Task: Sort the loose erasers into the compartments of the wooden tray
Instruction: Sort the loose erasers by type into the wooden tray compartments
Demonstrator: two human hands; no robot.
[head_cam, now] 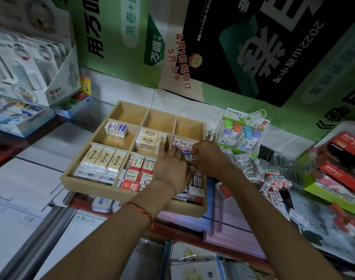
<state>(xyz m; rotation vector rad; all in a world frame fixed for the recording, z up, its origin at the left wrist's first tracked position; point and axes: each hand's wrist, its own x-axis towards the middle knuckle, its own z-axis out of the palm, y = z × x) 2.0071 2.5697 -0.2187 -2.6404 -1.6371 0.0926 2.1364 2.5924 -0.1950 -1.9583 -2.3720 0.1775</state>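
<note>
Now right hand [209, 158] pinches boxy eraser [195, 158] over wooden tray [87, 187].

Over the wooden tray [103, 188], the right hand [210, 159] pinches a small eraser [195, 158] — the left hand [170, 168] lies just beside it, fingers spread; loose erasers [273, 182] lie heaped to the right.

Dim, soft, dark corners, wide-angle edge bending.

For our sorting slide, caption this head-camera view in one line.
The right hand pinches an eraser over the wooden tray, left hand beside it, loose erasers nearby.
</note>
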